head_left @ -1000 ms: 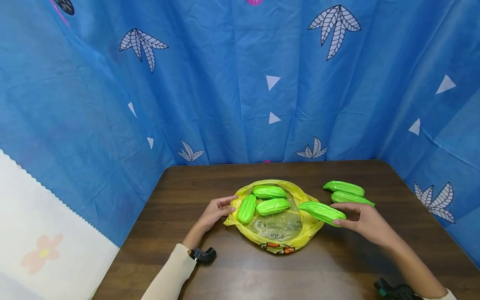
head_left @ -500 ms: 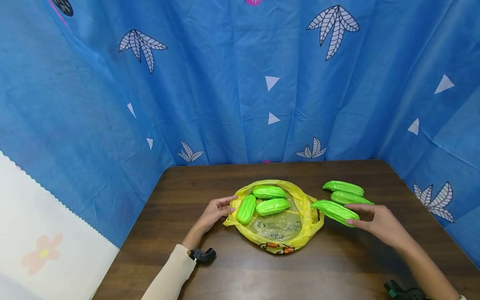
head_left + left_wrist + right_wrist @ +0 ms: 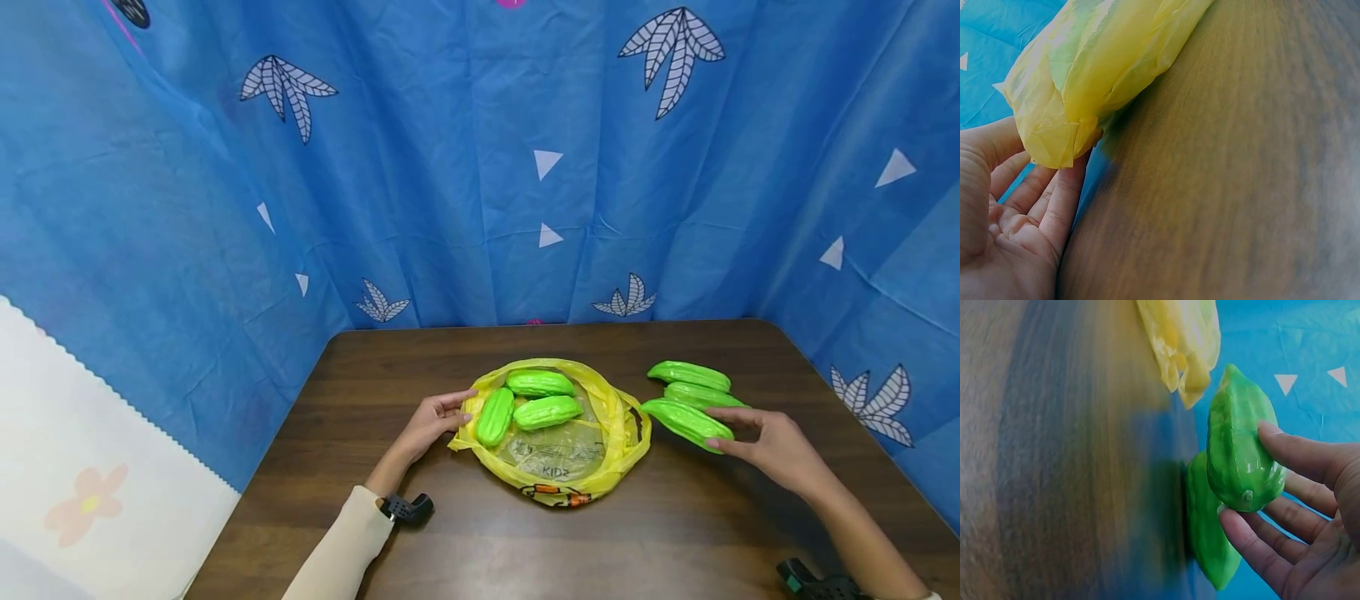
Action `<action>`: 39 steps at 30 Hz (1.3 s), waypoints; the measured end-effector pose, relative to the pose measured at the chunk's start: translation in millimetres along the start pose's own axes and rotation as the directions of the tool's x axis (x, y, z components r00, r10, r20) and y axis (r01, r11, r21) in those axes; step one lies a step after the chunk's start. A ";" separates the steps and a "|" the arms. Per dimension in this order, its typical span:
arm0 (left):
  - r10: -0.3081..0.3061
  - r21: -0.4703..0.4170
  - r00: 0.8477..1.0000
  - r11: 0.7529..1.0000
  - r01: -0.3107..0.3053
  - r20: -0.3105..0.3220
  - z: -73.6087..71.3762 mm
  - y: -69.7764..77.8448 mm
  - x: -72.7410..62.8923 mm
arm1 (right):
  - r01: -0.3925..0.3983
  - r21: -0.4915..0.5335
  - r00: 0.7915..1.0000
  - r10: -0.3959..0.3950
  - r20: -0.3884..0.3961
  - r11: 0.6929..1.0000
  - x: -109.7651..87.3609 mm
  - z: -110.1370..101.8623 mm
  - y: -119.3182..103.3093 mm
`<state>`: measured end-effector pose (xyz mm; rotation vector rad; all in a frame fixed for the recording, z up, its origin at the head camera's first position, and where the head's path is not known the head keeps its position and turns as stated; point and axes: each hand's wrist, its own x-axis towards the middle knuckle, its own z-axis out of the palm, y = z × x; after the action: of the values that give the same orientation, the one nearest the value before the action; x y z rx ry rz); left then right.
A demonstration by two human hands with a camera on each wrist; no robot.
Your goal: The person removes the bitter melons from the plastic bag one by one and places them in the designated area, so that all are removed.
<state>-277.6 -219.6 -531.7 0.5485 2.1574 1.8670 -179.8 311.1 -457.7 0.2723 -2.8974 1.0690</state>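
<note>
My left hand [image 3: 431,427] pinches the left rim of a yellow plastic bag [image 3: 622,442]; in the left wrist view the fingers [image 3: 1063,206] lie along the bag's outer side [image 3: 1116,69]. Inside the wide-mouthed bag are three glossy green toy bitter gourds [image 3: 547,412]. Between thumb and fingers, my right hand [image 3: 780,446] holds another ridged bitter gourd [image 3: 686,421], just right of the bag. The right wrist view shows this gourd [image 3: 1241,447] end-on, its tip pointing up. Two more gourds [image 3: 690,375] lie side by side behind it, the nearer one partly hidden.
The dark wooden table [image 3: 540,550] has rounded far corners. Blue patterned curtain [image 3: 480,167] hangs behind and on both sides. A white cloth with a flower print [image 3: 90,500] is at the left. Each wrist wears a black camera [image 3: 407,508].
My right hand has moved right with its bitter gourd, from over the bag's right rim to close by the two lying gourds. The left hand has stayed at the bag's rim.
</note>
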 end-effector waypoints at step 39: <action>-0.009 -0.022 1.000 1.000 0.009 0.009 -0.6 -0.8 -0.5 | -0.017 0.054 0.999 0.016 0.028 0.998 5.8 9.6 21.9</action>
<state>-277.5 -220.5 -532.4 0.5402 2.1277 1.8782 -189.2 320.4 -478.4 0.2673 -2.9027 1.1569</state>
